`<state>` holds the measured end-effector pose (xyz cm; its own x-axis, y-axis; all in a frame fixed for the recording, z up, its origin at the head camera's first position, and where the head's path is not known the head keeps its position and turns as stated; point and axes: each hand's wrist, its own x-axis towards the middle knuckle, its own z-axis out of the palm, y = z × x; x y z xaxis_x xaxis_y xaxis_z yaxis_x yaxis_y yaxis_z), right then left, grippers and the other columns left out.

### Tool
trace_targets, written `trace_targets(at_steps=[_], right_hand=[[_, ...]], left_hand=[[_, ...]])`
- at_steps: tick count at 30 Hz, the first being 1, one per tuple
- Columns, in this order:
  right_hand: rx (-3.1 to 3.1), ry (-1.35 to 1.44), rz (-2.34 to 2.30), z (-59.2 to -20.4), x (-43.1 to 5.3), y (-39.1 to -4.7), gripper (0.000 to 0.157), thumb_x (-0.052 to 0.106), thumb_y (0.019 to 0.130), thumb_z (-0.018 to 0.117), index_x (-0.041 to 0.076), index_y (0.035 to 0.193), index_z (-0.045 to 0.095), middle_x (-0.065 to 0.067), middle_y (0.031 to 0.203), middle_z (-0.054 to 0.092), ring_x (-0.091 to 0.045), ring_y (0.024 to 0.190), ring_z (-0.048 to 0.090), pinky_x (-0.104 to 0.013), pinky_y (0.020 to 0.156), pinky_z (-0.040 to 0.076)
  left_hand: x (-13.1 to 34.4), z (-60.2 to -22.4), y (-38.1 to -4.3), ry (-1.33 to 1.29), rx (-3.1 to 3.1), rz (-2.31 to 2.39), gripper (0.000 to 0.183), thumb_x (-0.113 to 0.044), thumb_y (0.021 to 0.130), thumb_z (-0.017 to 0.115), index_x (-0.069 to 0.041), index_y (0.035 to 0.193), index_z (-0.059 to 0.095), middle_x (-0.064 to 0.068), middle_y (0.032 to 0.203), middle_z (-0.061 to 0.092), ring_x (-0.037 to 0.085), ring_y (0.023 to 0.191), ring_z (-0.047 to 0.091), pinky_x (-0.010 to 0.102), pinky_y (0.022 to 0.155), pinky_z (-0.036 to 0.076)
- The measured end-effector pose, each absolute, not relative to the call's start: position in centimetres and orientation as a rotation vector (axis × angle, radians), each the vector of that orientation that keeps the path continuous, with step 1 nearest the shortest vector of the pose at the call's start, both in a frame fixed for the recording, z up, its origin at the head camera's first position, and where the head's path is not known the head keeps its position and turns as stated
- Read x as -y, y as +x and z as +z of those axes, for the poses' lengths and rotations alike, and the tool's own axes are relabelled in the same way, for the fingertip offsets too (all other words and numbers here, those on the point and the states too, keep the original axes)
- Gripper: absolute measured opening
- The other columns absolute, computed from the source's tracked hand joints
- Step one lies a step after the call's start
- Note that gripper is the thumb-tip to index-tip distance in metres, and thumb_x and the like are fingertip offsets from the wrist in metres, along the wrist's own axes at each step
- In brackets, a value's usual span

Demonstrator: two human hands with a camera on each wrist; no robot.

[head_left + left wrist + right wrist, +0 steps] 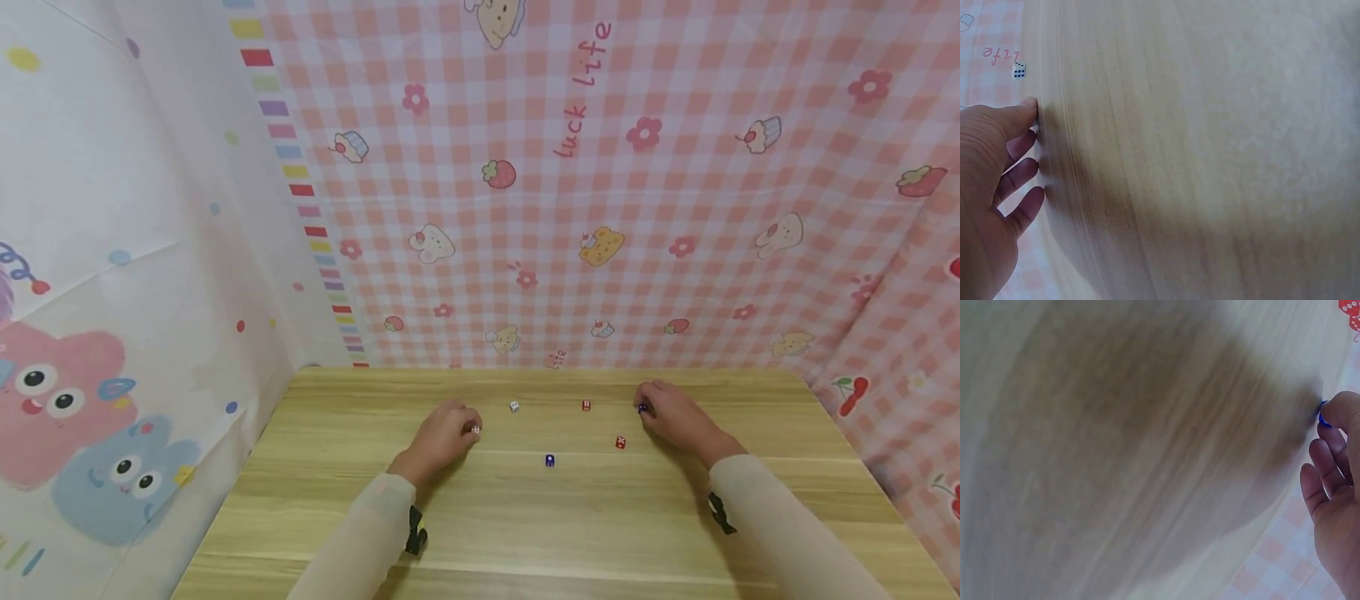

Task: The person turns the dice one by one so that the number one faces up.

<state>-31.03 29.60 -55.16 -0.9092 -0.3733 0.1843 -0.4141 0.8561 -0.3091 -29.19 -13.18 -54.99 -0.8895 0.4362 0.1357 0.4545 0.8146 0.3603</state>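
On the left side of the wooden tabletop, my left hand (441,439) pinches a white die (476,430) between thumb and fingertips, down at the surface. Its thumb (1021,115) mostly hides that die in the left wrist view. Over on the right, my right hand (678,417) pinches a blue die (642,408); a blue edge (1324,415) of it shows under the thumb in the right wrist view. Between the hands lie another white die (514,407), a red die (587,406) at the back, a second red die (621,442) and a second blue die (550,460).
The light wooden table (570,533) ends at a pink checked cloth (465,208) hung behind it. A white cartoon-print cloth (172,250) hangs along the left, and pink checked cloth also covers the right side. Dark wrist bands (416,531) show under both pale sleeves.
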Motion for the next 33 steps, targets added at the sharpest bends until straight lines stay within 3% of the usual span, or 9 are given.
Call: trace_targets(at_steps=[16,25,33], right_hand=[[2.883,0.685,0.453,-54.95,-29.36,-30.87,0.015,-0.001,0.084,0.073,0.007,0.098,0.071,-0.007,0.097,0.062,-0.025,0.090,0.060,-0.049,0.084,0.055],[2.957,0.591,0.526,-54.97,-29.53,-30.73,0.017,0.007,0.091,0.074,0.006,0.108,0.069,-0.010,0.105,0.064,-0.029,0.099,0.061,-0.053,0.091,0.052],[2.948,0.605,0.570,-55.36,-29.95,-31.21,0.012,0.007,0.092,0.074,0.006,0.103,0.069,-0.008,0.099,0.066,-0.026,0.094,0.063,-0.051,0.087,0.054]], left_hand=[[13.28,-55.03,-29.11,-0.736,2.934,-0.604,0.006,-0.018,0.092,0.079,-0.016,0.093,0.074,-0.004,0.086,0.062,0.015,0.086,0.053,0.036,0.077,0.048],[13.28,-55.22,-29.13,-0.731,2.921,-0.605,0.007,-0.018,0.091,0.080,-0.017,0.091,0.074,-0.004,0.086,0.060,0.014,0.083,0.052,0.034,0.076,0.048],[13.37,-55.24,-29.20,-0.739,2.920,-0.595,0.006,-0.019,0.091,0.080,-0.017,0.093,0.075,-0.005,0.089,0.063,0.013,0.085,0.054,0.034,0.078,0.050]])
